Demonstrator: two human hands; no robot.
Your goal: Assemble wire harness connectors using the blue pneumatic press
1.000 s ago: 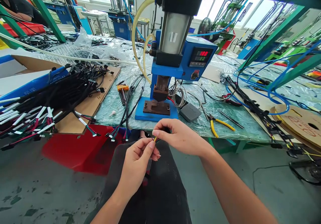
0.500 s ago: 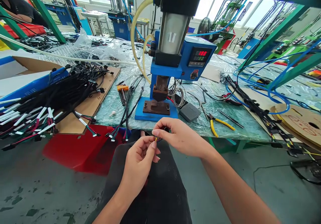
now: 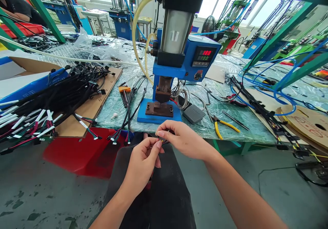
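The left hand (image 3: 142,164) and right hand (image 3: 184,140) pinch thin colored wires (image 3: 164,140)

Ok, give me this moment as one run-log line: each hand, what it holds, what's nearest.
left hand: pinching thin wires | right hand: pinching same wires | nearest: blue pneumatic press, foot pedal

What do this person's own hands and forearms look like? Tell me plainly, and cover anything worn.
The left hand and right hand are bare, with no gloves. The left forearm and right forearm show no sleeves or wristbands. Dark clothing covers the lap below.
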